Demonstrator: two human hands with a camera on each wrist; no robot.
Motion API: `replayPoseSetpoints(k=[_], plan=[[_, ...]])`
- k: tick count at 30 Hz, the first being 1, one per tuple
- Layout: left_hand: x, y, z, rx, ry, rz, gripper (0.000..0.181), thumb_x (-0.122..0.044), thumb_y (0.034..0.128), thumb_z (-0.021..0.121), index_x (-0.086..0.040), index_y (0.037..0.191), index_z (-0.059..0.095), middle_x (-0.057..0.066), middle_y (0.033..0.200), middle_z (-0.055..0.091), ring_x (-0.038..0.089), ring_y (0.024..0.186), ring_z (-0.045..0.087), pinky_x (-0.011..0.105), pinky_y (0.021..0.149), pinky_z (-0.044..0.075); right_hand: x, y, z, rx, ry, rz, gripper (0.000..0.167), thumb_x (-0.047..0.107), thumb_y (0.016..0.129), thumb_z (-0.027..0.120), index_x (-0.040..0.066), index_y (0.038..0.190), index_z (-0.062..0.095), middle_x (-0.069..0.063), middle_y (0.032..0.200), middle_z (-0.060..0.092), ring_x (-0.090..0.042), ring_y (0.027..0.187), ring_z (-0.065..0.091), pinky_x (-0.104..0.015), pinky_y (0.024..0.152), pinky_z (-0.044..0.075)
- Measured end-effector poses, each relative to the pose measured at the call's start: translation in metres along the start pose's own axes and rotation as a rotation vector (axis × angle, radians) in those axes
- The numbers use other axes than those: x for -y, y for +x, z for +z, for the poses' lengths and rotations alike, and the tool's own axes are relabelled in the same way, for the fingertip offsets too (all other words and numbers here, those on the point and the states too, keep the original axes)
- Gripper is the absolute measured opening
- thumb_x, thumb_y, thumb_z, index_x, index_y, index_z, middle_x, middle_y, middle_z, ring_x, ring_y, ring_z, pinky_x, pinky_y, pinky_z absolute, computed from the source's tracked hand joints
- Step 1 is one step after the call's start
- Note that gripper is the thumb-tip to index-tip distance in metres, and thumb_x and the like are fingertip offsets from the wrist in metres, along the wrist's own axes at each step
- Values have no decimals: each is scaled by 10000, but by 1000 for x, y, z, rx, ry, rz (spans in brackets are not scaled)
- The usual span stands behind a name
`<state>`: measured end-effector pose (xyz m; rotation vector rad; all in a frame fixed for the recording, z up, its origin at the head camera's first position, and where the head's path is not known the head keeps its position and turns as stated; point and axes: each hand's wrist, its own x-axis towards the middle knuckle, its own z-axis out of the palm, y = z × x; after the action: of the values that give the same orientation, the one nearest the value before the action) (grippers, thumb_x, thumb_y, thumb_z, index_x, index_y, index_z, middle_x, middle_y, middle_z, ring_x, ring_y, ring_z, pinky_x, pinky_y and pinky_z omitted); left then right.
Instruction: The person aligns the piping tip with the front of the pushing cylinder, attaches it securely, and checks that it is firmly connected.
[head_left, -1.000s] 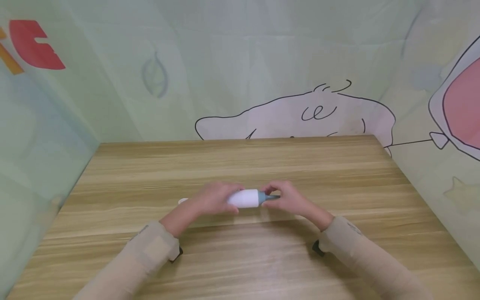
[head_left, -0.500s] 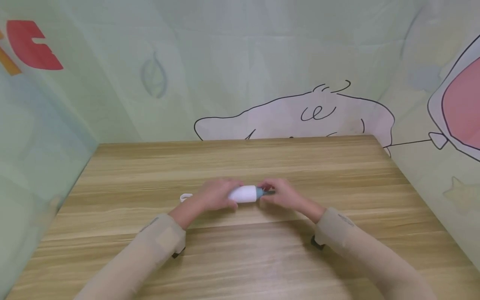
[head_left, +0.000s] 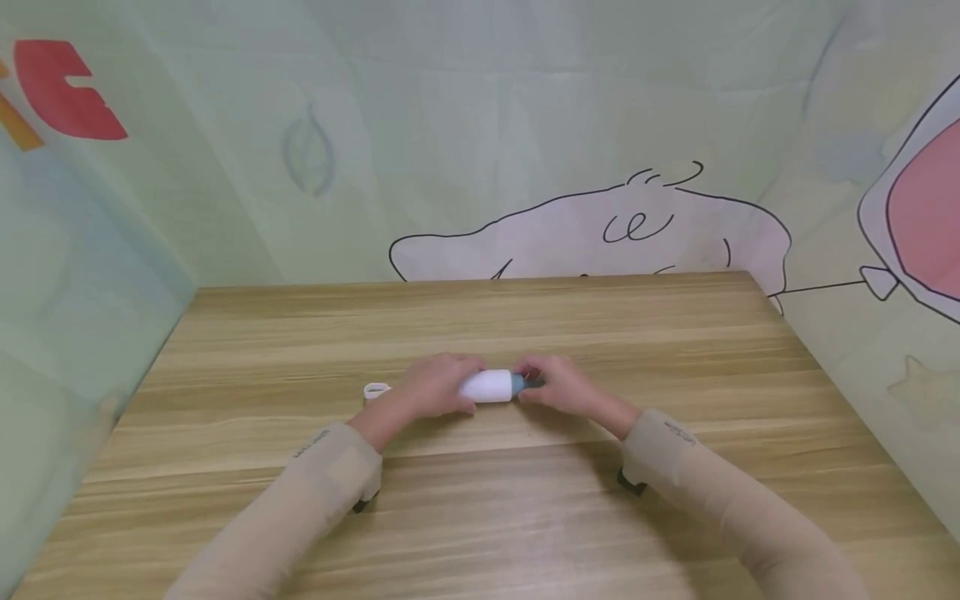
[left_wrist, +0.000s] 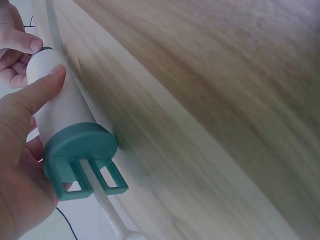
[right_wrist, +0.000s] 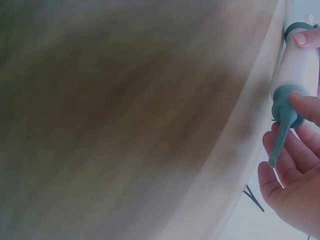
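Note:
A large syringe (head_left: pixel 487 386) lies sideways between both hands, low over the table. Its white barrel (left_wrist: pixel 67 102) carries a teal end cap (left_wrist: pixel 82 150) with two finger loops and a white plunger rod. At the other end is a teal nozzle cap (right_wrist: pixel 286 100) with a long thin tip. My left hand (head_left: pixel 435 385) grips the barrel, thumb laid along it in the left wrist view. My right hand (head_left: pixel 562 386) holds the nozzle cap between thumb and fingers. The plunger's white ring handle (head_left: pixel 377 390) shows left of my left hand; most of the rod is hidden in the head view.
The wood-grain table (head_left: pixel 480 517) spreads around both hands. A pale printed cloth (head_left: pixel 480 125) with cartoon drawings stands behind and at both sides. Both forearms wear beige sleeves (head_left: pixel 322 475), with a dark piece (head_left: pixel 632 482) under the right wrist.
Both hands and the syringe have shifted slightly away from me. The right hand has moved a little left, covering more of the nozzle tip. The ring handle shows more clearly.

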<state>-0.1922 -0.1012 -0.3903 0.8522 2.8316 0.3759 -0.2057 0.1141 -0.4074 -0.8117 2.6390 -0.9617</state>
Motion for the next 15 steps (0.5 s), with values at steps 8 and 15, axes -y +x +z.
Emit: replayPoseSetpoints(k=[8, 15], plan=[[1, -1, -2, 7, -28, 3, 531, -309, 706, 718, -164, 1180, 527, 27, 1131, 597, 189, 977, 565, 363, 818, 448, 1, 2, 0, 13, -13, 23, 292, 103, 747, 677, 69, 1027, 601, -55, 986, 636, -163, 883, 577, -309, 783, 476], [5, -4, -3, 2, -41, 18, 606, -307, 687, 730, -140, 1224, 503, 52, 1181, 572, 224, 1024, 550, 393, 855, 430, 1, 2, 0, 39, -41, 8, 385, 128, 731, 698, 67, 1089, 572, -73, 1045, 624, -200, 937, 579, -347, 822, 465]])
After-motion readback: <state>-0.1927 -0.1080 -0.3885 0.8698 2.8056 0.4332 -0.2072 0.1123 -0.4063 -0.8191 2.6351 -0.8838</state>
